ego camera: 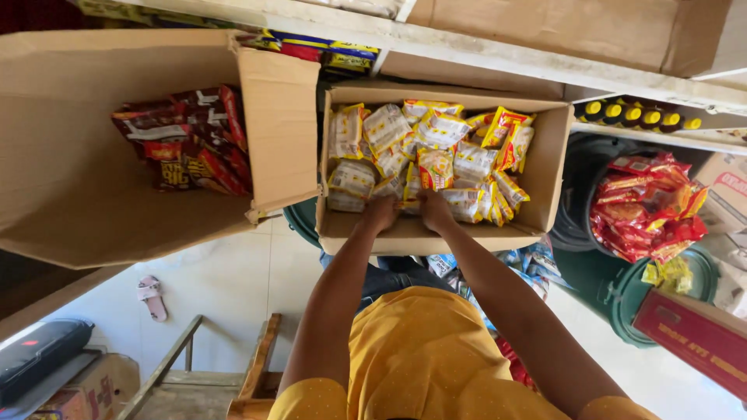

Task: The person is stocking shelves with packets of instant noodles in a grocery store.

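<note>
Both hands reach into a cardboard box of yellow noodle packets: left hand and right hand each grip packets, fingers closed.

a large open cardboard box at the left holds dark red and brown snack packs. on the shelf behind lie blue and yellow packets, and farther right a row of yellow-capped bottles. a heap of red wrappers sits in a dark green bin. below, a pink sandal lies on the pale floor near a wooden ladder.
</note>
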